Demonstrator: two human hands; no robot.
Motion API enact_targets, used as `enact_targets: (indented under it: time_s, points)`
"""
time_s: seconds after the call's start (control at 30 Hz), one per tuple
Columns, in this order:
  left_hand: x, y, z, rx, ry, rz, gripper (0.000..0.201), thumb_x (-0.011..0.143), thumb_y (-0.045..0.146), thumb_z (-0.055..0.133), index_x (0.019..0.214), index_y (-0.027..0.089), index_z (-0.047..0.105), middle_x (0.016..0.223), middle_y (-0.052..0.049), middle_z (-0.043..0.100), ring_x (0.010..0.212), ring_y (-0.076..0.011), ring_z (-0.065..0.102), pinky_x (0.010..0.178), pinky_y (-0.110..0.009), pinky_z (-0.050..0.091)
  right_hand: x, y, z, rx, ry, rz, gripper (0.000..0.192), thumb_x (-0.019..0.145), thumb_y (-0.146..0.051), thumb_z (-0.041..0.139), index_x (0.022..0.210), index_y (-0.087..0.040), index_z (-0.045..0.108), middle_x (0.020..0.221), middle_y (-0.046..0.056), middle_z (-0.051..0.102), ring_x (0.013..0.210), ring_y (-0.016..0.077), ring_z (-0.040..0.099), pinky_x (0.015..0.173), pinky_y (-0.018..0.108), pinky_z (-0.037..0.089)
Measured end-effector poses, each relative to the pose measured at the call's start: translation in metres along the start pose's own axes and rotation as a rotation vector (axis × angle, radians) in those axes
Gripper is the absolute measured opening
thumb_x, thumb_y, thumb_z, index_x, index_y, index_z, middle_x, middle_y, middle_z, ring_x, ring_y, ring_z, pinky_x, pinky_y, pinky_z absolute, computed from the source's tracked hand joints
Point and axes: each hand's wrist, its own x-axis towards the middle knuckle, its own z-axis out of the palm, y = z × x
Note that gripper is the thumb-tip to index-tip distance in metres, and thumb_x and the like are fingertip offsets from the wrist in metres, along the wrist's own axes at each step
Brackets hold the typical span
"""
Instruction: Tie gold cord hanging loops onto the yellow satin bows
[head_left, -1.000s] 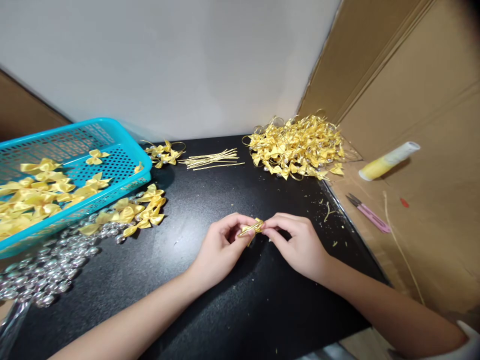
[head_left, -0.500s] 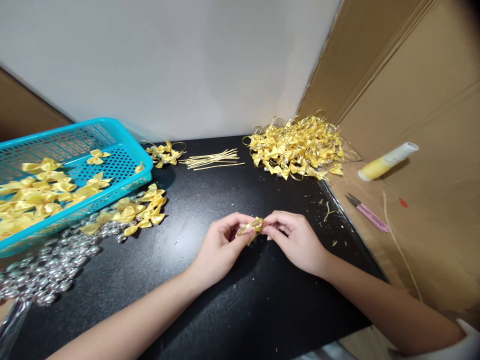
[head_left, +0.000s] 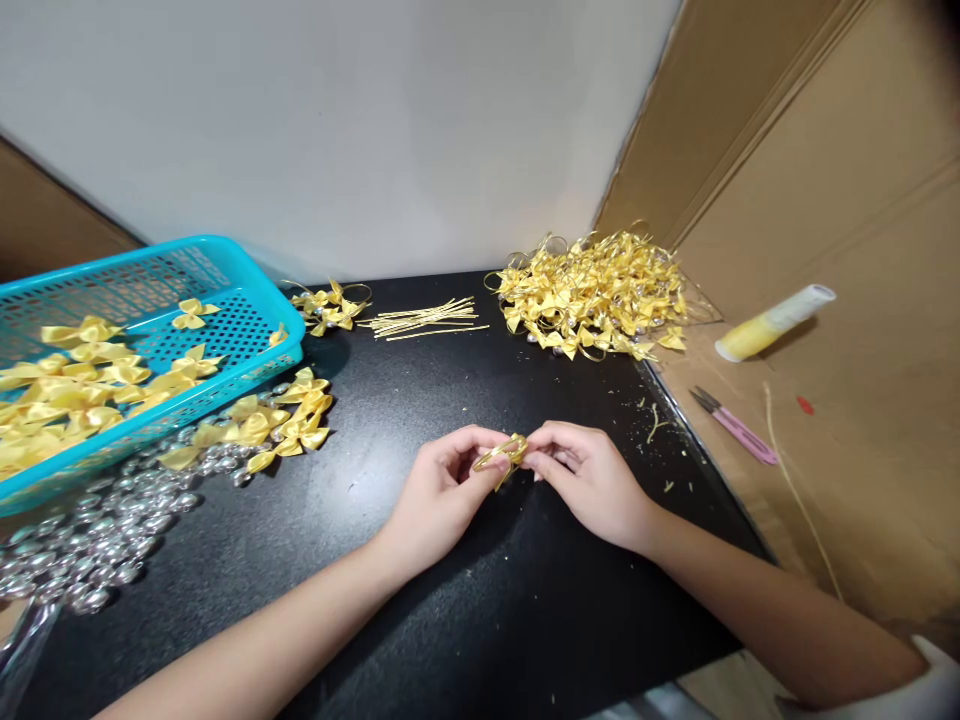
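Between my two hands, above the black tabletop [head_left: 375, 420], is a gold wire loop [head_left: 491, 456] with a bit of yellow ribbon at it. My left hand [head_left: 457, 480] pinches the loop between thumb and fingers. From the other side, my right hand [head_left: 585, 475] has its thumb and forefinger closed on the end of the same gold piece. The fingertips cover most of it, so its finer parts are hidden.
A blue basket [head_left: 262, 365] with yellow ribbon bows stands left, silver beads [head_left: 112, 535] and loose bows [head_left: 304, 425] before it. Gold ties [head_left: 424, 318] lie at the back, beside a heap of finished-looking bows [head_left: 600, 295]. Pink-handled snips [head_left: 735, 428] and a tube [head_left: 776, 322] are right.
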Motion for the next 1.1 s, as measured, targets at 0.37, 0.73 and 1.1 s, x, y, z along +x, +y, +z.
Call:
enact_targets:
  time_s: [0.37,0.73,1.1]
  points:
    - [-0.0008,-0.0008,0.0007,-0.008,0.007,0.014,0.017,0.077,0.029,0.07,0.086,0.015,0.069,0.079,-0.004,0.07,0.072,-0.0147,0.06,0.068,-0.026,0.047,-0.0006,-0.001,0.0031,0.061,0.011,0.043,0.01,0.084,-0.023,0.06,0.08,-0.018,0.067,0.071,0.001,0.065,0.064,0.0124,0.06,0.063,0.026,0.051]
    - [-0.0001,-0.002,0.0014,-0.025,0.012,0.003,0.015,0.077,0.028,0.07,0.088,0.016,0.071,0.085,-0.005,0.074,0.078,-0.0161,0.064,0.074,-0.027,0.05,0.0,0.0011,0.004,0.246,-0.035,0.14,0.012,0.084,-0.029,0.061,0.081,-0.017,0.063,0.069,0.0,0.063,0.064,0.0109,0.059,0.064,0.025,0.051]
    - [0.0002,0.0,0.0009,-0.004,0.027,-0.013,0.014,0.075,0.027,0.07,0.086,0.017,0.069,0.077,-0.002,0.069,0.069,-0.014,0.06,0.068,-0.026,0.047,-0.0002,-0.0029,0.0021,0.108,-0.003,0.077,0.009,0.082,-0.024,0.062,0.078,-0.018,0.068,0.072,0.001,0.067,0.066,0.0128,0.062,0.065,0.026,0.053]
